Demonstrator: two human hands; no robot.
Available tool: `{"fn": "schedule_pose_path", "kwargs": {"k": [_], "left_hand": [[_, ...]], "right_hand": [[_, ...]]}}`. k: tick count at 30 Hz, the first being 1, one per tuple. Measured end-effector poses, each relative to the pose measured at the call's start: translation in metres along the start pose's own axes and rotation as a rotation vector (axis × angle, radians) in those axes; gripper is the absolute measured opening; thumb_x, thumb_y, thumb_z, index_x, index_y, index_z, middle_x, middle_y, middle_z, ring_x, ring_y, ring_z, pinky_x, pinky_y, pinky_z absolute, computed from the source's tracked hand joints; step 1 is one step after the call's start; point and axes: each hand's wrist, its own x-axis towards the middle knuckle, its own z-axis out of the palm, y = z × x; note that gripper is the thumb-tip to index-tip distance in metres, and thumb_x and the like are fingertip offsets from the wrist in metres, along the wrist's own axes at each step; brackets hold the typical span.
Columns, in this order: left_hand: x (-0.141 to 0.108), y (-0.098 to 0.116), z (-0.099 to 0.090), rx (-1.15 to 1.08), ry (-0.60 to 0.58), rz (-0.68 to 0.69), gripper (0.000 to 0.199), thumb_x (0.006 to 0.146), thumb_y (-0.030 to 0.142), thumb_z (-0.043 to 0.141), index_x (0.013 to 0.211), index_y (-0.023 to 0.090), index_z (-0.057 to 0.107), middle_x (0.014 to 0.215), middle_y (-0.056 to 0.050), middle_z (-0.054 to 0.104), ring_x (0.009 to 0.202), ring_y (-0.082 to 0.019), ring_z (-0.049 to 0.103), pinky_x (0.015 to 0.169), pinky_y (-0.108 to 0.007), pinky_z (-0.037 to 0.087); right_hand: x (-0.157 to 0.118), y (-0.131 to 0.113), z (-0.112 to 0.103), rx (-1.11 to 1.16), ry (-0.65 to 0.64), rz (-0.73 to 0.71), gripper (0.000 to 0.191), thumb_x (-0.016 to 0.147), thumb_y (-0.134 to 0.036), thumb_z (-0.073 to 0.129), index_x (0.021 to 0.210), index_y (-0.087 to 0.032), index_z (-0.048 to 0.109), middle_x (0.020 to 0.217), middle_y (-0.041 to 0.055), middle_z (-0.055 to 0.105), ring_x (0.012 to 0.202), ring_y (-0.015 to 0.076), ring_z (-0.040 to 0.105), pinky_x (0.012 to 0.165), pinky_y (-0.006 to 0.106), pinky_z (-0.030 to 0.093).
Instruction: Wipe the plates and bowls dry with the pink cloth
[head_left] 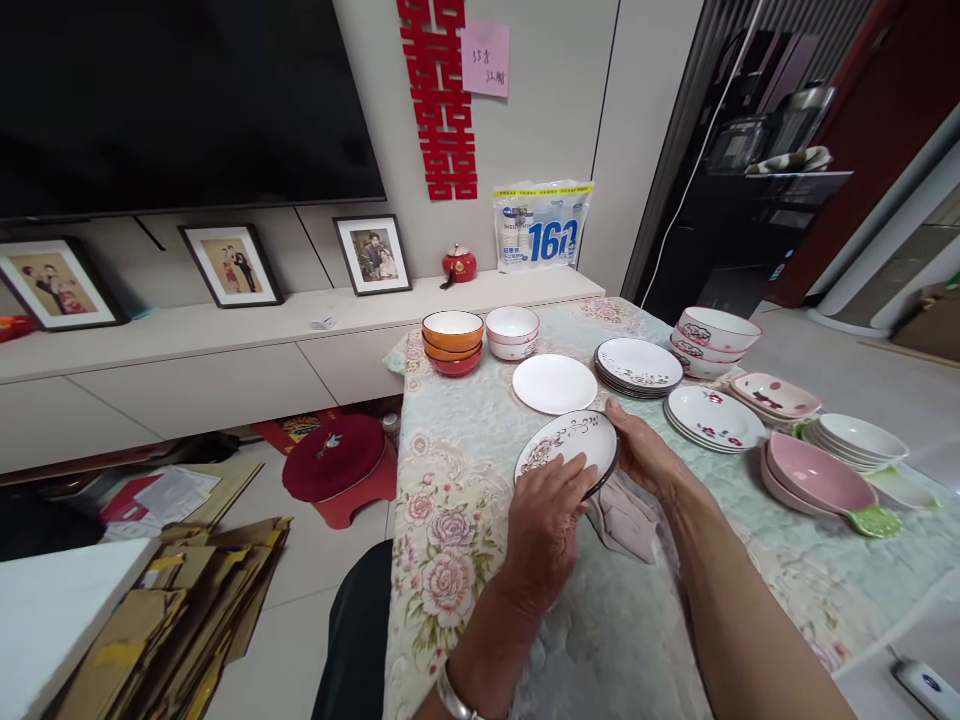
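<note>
Head camera view: both bare hands are at a round white plate with a dark rim and brown floral pattern (566, 440), raised over the near part of the cloth-covered tabletop (450, 450). The left hand (546, 510) is open, its extended fingers laid across the near part of the plate's face; a silver-coloured bracelet (454, 695) circles that wrist. The right hand (641, 450) grips the plate at its right edge, thumb up by the rim. A crumpled pale pinkish-grey cloth (624, 520) hangs just below the plate, between the two forearms.

Just beyond the held plate lies a plain white round plate (555, 384). Behind it, toward the wall, are a stack of orange and red bowls with white insides (453, 345) and, beside that, a stack of white bowls with pink rims (513, 335). To the right of the plain plate sits a stack of dark-rimmed patterned plates (639, 366), then a stack of white plates with red flowers (715, 418). Farther right are taller pink-rimmed white bowls, stacked (715, 340), strawberry-patterned pink dishes (776, 395), a stack of small white bowls (859, 440) and pink oval dishes with a green leaf-shaped end (821, 475).

Left of the tabletop, a red stool with a dark red cushion (337, 460) stands on the floor near flattened brown cardboard (172, 610).
</note>
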Motion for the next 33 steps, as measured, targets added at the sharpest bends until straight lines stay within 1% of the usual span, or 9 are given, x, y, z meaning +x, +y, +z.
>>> {"fn": "schedule_pose_path", "kwargs": {"k": [2,4,6,8,12,15,18,25,33], "left_hand": [[0.001,-0.002,-0.001,0.034,-0.011,0.001,0.033,0.077,0.018,0.071,0.105,0.034,0.077,0.121,-0.008,0.071,0.128,-0.034,0.054,0.119,-0.051,0.015],[0.001,-0.006,-0.002,0.113,-0.021,0.028,0.036,0.078,0.015,0.069,0.106,0.036,0.077,0.118,-0.007,0.073,0.126,-0.034,0.055,0.119,-0.053,0.010],[0.001,-0.011,-0.002,0.207,-0.018,0.071,0.038,0.079,0.014,0.067,0.107,0.037,0.076,0.116,-0.007,0.073,0.126,-0.034,0.055,0.119,-0.056,0.007],[0.000,-0.017,-0.002,0.335,0.004,0.135,0.036,0.081,0.015,0.065,0.107,0.037,0.076,0.118,-0.006,0.072,0.130,-0.035,0.052,0.118,-0.058,0.008],[-0.001,-0.028,-0.001,0.793,0.086,0.304,0.046,0.090,0.015,0.049,0.132,0.029,0.061,0.149,-0.009,0.050,0.144,-0.033,0.033,0.114,-0.060,0.022],[-0.001,-0.035,-0.002,0.973,0.190,0.325,0.053,0.093,0.013,0.044,0.145,0.017,0.045,0.156,-0.018,0.037,0.146,-0.032,0.027,0.111,-0.054,0.032],[-0.001,-0.042,-0.004,1.022,0.206,0.293,0.052,0.092,0.013,0.042,0.144,0.010,0.043,0.154,-0.022,0.037,0.144,-0.033,0.030,0.110,-0.053,0.036],[-0.007,-0.054,-0.001,1.045,0.027,0.115,0.055,0.089,0.014,0.041,0.143,0.011,0.048,0.153,-0.020,0.040,0.143,-0.036,0.034,0.111,-0.053,0.035],[-0.010,-0.058,0.000,1.095,-0.018,0.085,0.057,0.085,0.012,0.042,0.142,0.010,0.050,0.152,-0.021,0.042,0.140,-0.037,0.038,0.110,-0.054,0.036]], "right_hand": [[-0.002,-0.002,-0.003,-0.063,0.002,0.016,0.035,0.079,-0.050,0.071,0.086,-0.016,0.068,0.072,0.0049,0.070,0.057,0.0153,0.061,0.049,0.025,0.050],[-0.004,-0.003,-0.004,-0.140,0.025,0.031,0.027,0.071,-0.038,0.078,0.081,-0.015,0.067,0.063,0.0002,0.064,0.047,0.0101,0.051,0.038,0.020,0.039],[-0.004,-0.002,-0.005,-0.178,0.049,0.034,0.025,0.067,-0.031,0.079,0.079,-0.015,0.065,0.056,-0.0034,0.058,0.039,0.0060,0.041,0.032,0.017,0.025],[-0.002,-0.001,-0.005,-0.166,0.066,0.032,0.024,0.065,-0.029,0.078,0.079,-0.015,0.064,0.052,-0.0053,0.055,0.036,0.0044,0.036,0.031,0.016,0.020],[0.002,-0.001,-0.007,-0.101,0.107,-0.002,0.025,0.062,-0.026,0.075,0.081,-0.014,0.065,0.052,-0.0053,0.056,0.034,0.0042,0.035,0.030,0.017,0.022],[0.005,-0.003,-0.010,-0.024,0.189,-0.073,0.024,0.060,-0.022,0.074,0.079,-0.012,0.065,0.053,-0.0033,0.058,0.034,0.0041,0.036,0.029,0.017,0.024],[0.009,-0.004,-0.015,0.066,0.343,-0.176,0.021,0.061,-0.022,0.073,0.077,-0.012,0.063,0.050,-0.0041,0.054,0.034,0.0046,0.036,0.028,0.017,0.025],[0.023,0.001,-0.029,0.146,0.608,-0.412,0.025,0.066,-0.027,0.069,0.087,-0.015,0.060,0.058,-0.0062,0.056,0.039,0.0053,0.040,0.030,0.017,0.030],[0.029,0.001,-0.035,0.212,0.739,-0.499,0.019,0.070,-0.026,0.067,0.081,-0.016,0.057,0.057,-0.0075,0.055,0.038,0.0063,0.042,0.032,0.019,0.034]]}}
